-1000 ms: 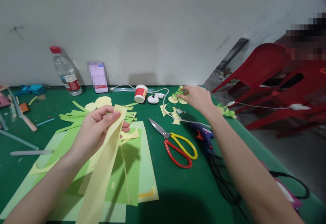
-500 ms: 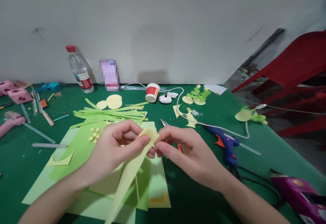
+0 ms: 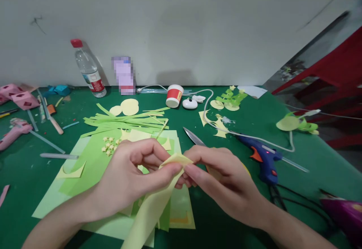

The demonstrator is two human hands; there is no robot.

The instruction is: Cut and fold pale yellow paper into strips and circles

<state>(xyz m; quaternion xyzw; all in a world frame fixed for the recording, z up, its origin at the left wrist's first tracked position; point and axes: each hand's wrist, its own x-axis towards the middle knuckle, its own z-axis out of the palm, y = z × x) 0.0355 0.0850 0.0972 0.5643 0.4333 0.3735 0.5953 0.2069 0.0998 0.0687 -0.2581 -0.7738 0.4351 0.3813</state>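
A long pale yellow paper strip (image 3: pixel 151 211) runs up from the bottom edge to my fingers, its top end folded over. My left hand (image 3: pixel 132 173) pinches it between thumb and fingers near that end. My right hand (image 3: pixel 223 183) is closed with thumb and forefinger on the folded corner. Beneath my left hand lie green paper sheets (image 3: pixel 80 166) with several small folded paper stars (image 3: pixel 110 146) on them. The scissors (image 3: pixel 194 136) lie just beyond my right hand, their handles mostly hidden by it.
Green paper strips (image 3: pixel 124 122) and yellow paper circles (image 3: pixel 130 106) lie farther back. A water bottle (image 3: pixel 89 71), a paper cup (image 3: pixel 174 96) and a white earbud case (image 3: pixel 189 103) stand near the wall. On the right are a blue glue gun (image 3: pixel 266 162) and a white cable (image 3: pixel 249 135).
My right thumb and forefinger have closed onto the corner of the paper strip's end. The whole view has shifted a little, and more of the scissors shows.
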